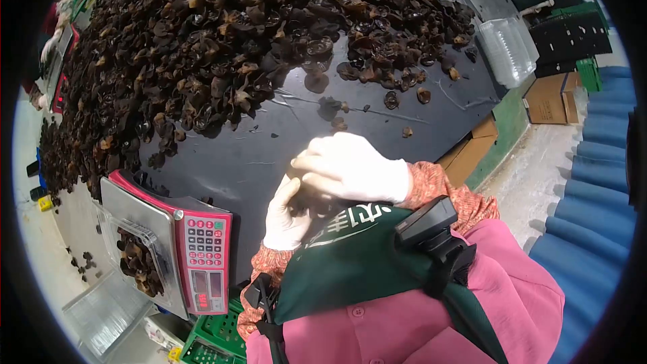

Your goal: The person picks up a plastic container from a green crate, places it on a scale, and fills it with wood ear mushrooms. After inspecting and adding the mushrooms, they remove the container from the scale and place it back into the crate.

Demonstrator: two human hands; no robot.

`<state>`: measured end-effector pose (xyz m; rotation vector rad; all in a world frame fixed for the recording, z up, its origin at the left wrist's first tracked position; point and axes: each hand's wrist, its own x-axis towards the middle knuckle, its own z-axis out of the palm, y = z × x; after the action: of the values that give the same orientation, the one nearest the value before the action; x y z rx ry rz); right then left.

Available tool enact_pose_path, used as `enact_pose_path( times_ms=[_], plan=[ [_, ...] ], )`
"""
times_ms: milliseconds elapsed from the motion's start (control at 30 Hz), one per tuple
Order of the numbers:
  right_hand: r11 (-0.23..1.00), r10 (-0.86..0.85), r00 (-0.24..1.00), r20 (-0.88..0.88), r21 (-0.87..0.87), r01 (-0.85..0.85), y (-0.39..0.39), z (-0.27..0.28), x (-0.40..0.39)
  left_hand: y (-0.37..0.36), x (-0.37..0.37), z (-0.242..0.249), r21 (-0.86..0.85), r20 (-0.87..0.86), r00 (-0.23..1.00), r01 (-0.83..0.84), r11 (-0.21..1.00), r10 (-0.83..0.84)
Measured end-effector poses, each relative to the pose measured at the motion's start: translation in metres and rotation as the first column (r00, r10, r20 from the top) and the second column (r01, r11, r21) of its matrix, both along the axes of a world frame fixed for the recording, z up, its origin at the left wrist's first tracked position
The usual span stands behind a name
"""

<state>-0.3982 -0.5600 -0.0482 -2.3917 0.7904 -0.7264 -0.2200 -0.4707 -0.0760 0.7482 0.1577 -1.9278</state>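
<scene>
Both hands, in white gloves, are held close to the chest, just off the near edge of the black table [269,162]. The right hand [354,168] is laid palm-down on top, its fingers bent and closed over a dark clump of fungus [311,201]. The left hand [284,219] is cupped beneath and to the side, fingers curled upward against the same clump, so that the fungus is pressed between the two palms. Only a small dark part of it is seen in the gap between the gloves; its full shape and amount cannot be made out. The wrists are covered by patterned orange sleeves [438,185], and the forearms are largely hidden behind a green apron [357,256] worn over a pink top [499,296]. A large heap [236,40] of the same dark fungus is spread over the far half of the table, with loose pieces scattered toward the middle. At the table's near left corner a scale [195,253] with a red keypad is set, and a clear tray [138,259] of fungus is resting on its pan; the display digits are too small to read. A stack of clear trays [507,47] is standing at the far right edge. Cardboard boxes [549,98] and dark crates [573,37] are seen on the floor beyond, partly cut off by the round frame. A black device [428,226] is clipped at the chest.
</scene>
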Motion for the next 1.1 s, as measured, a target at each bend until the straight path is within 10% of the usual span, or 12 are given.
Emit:
enact_pose_path(
  times_ms=[200,267,333,533,633,933,1100],
  plan=[
    [0.975,-0.168,0.981,0.093,0.162,0.151,-0.038,0.000,-0.006,0.000,0.007,-0.005,-0.085,0.022,0.996,0.083,0.993,-0.081],
    [0.820,-0.571,0.812,-0.119,-0.120,0.559,-0.071,-0.010,-0.005,0.002,0.009,-0.007,-0.099,0.133,0.986,0.117,0.988,-0.103],
    [0.798,-0.596,0.778,-0.197,-0.254,0.547,-0.085,-0.031,-0.004,0.004,0.009,0.001,-0.103,0.223,0.966,0.159,0.982,-0.133],
    [0.961,-0.278,0.960,-0.007,-0.007,0.278,-0.030,0.005,0.002,0.005,0.009,0.005,-0.130,0.240,0.964,0.151,0.980,-0.116],
    [0.989,-0.020,0.991,-0.136,-0.148,0.000,0.000,0.021,0.010,0.001,0.007,0.010,-0.153,0.250,0.958,0.184,0.971,-0.142],
    [0.974,0.200,0.959,-0.200,-0.062,-0.216,0.010,0.037,0.021,0.007,-0.005,-0.002,0.076,0.088,0.990,0.107,0.991,-0.114],
    [0.994,0.078,0.997,-0.008,-0.071,-0.078,-0.002,0.061,0.028,0.020,0.059,0.057,-0.166,0.144,0.978,-0.128,0.978,0.153]
  ],
)
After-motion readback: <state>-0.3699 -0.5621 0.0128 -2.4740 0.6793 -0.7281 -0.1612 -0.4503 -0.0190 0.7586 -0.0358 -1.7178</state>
